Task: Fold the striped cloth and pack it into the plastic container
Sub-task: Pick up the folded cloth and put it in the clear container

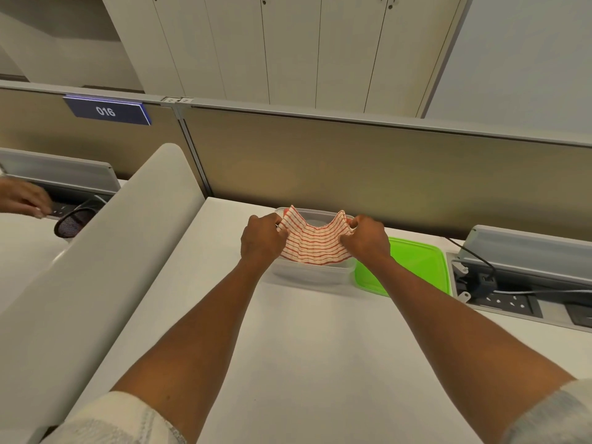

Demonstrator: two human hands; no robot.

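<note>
A folded white cloth with red stripes hangs over the open clear plastic container at the far side of the white desk. My left hand pinches the cloth's left edge and my right hand pinches its right edge. The cloth sags in the middle, its two upper corners sticking up above the container's far rim. Its lower edge reaches the container's near rim. The container's inside is mostly hidden by the cloth.
A green lid lies flat just right of the container. A power-socket tray with cables sits at the right. A beige partition backs the desk. Another person's hand and dark glasses are at the neighbouring desk, left.
</note>
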